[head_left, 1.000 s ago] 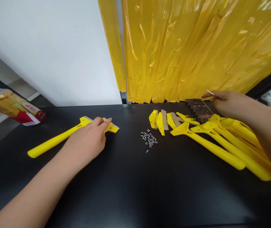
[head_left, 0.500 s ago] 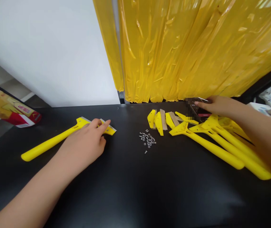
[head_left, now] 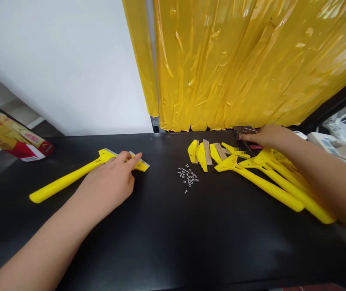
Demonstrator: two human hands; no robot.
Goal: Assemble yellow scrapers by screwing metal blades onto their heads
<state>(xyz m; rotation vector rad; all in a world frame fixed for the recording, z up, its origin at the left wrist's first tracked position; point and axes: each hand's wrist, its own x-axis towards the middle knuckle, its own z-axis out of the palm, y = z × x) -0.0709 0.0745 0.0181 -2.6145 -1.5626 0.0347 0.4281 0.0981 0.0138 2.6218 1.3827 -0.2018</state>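
My left hand rests on the head of a yellow scraper on the black table, its fingers closed over the blade end. At the back right, my right hand is at a dark object, partly blurred out; its fingertips are hard to see. Yellow clamp plates and blades in brown paper lie right of centre. Small screws and nuts are scattered in front of them. Several more yellow handles lie fanned out beneath my right forearm.
A red and yellow package lies at the left edge of the table. Yellow plastic sheeting hangs behind, beside a white panel. White boxes are at the far right.
My right hand has shifted slightly left at the dark object, and more of the white items behind it shows. The left hand stays on the scraper.
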